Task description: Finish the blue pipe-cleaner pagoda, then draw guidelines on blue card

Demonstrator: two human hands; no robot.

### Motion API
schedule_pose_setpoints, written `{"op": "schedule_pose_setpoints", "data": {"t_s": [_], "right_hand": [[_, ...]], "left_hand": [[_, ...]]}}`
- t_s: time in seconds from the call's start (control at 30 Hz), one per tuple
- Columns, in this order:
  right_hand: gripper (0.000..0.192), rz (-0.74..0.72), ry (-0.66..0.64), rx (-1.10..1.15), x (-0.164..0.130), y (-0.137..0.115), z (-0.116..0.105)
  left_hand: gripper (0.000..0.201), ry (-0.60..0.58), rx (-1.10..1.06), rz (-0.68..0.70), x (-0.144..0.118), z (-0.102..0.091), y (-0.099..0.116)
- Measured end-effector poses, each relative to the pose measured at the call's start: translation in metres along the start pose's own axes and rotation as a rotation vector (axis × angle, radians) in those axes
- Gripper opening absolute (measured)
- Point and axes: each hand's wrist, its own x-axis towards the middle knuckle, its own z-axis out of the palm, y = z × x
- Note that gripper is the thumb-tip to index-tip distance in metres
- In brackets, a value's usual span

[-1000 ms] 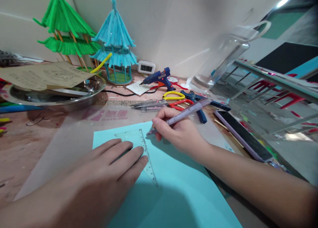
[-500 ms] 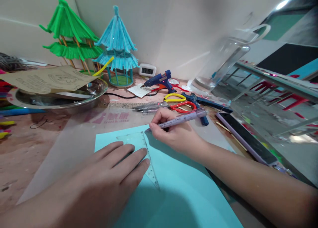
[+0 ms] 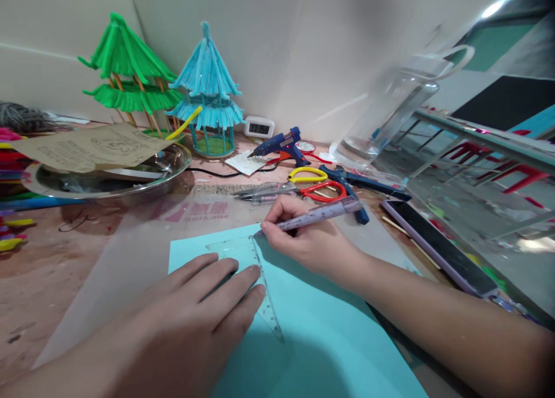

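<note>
A sheet of light blue paper (image 3: 321, 334) lies in front of me. On it rests a clear set square (image 3: 269, 312), partly covered by my left hand (image 3: 203, 305), whose fingers are stretched out and press it down. My right hand (image 3: 303, 230) pinches a pale purple pen (image 3: 323, 213), tilted with its tip at the paper beside the set square's upper corner. Under the blue paper is a translucent sheet (image 3: 130, 242) with pink print.
Behind the paper lie scissors (image 3: 323, 191), blue pliers (image 3: 347, 181) and a glue gun (image 3: 280, 143). A metal bowl (image 3: 113, 198), a green pavilion model (image 3: 130, 56) and a blue one (image 3: 206, 68) stand left. A phone (image 3: 437, 247) and a clear jug (image 3: 385, 114) are at right.
The whole view has shifted slightly, so things sit a little lower and to the right. Both hands keep nearly the same places on the paper, the pen tip still near the set square's corner.
</note>
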Motion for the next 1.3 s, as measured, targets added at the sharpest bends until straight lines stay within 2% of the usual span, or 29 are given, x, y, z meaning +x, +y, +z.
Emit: {"op": "schedule_pose_setpoints", "data": {"t_s": [0.23, 0.63, 0.77, 0.93, 1.13, 1.3], "right_hand": [[0.012, -0.001, -0.002, 0.012, 0.000, 0.001, 0.000], [0.013, -0.003, -0.013, -0.001, -0.001, 0.002, 0.000], [0.012, -0.010, -0.016, -0.005, 0.000, 0.001, 0.000], [0.012, -0.003, 0.009, 0.025, -0.004, 0.000, -0.003], [0.016, 0.031, -0.150, 0.097, -0.015, -0.005, -0.007], [0.016, 0.013, -0.178, 0.100, -0.018, -0.006, -0.007]], "left_hand": [[0.037, 0.038, -0.005, -0.002, -0.001, 0.001, -0.001], [0.044, -0.048, -0.065, -0.036, -0.005, 0.003, -0.001], [0.045, -0.002, -0.082, -0.037, -0.005, 0.002, -0.001], [0.039, 0.112, -0.076, -0.054, -0.003, 0.000, 0.002], [0.041, 0.060, -0.092, -0.070, 0.002, -0.003, 0.004], [0.036, 0.055, -0.088, -0.069, 0.003, -0.005, 0.004]]}}
